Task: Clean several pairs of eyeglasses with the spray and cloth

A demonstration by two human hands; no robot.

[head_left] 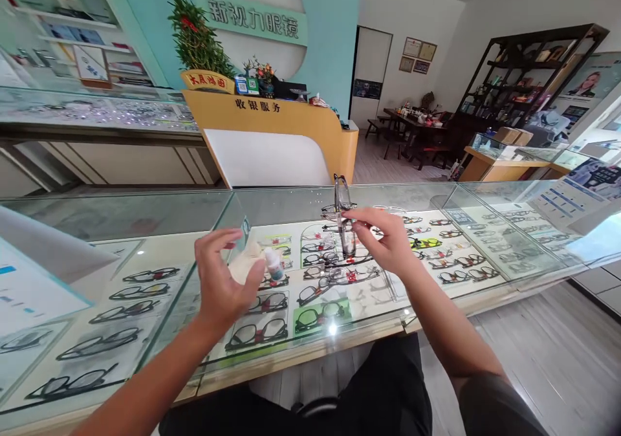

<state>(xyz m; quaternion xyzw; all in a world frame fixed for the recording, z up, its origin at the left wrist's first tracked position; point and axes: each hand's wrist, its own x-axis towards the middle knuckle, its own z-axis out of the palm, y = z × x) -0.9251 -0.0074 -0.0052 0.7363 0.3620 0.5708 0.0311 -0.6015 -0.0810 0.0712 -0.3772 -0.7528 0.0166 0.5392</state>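
My right hand (385, 239) pinches a pair of eyeglasses (342, 194) between thumb and fingers. The glasses are held on end above the glass display counter (373, 196), one lens over the other. To the left, my left hand (226, 277) hovers empty over the counter with its fingers curved and thumb apart. Just beyond it lie a cream-coloured cloth (246, 261) and a small white bottle (274, 264) with a bluish lower part. Part of the cloth is hidden behind that hand.
Rows of eyeglass frames (257, 334) lie under the counter's glass. A white leaflet stand (33, 281) is at the left, and a printed board (579, 193) stands at the right. Across the aisle is a yellow and white cashier desk (281, 114) with a potted plant (196, 38).
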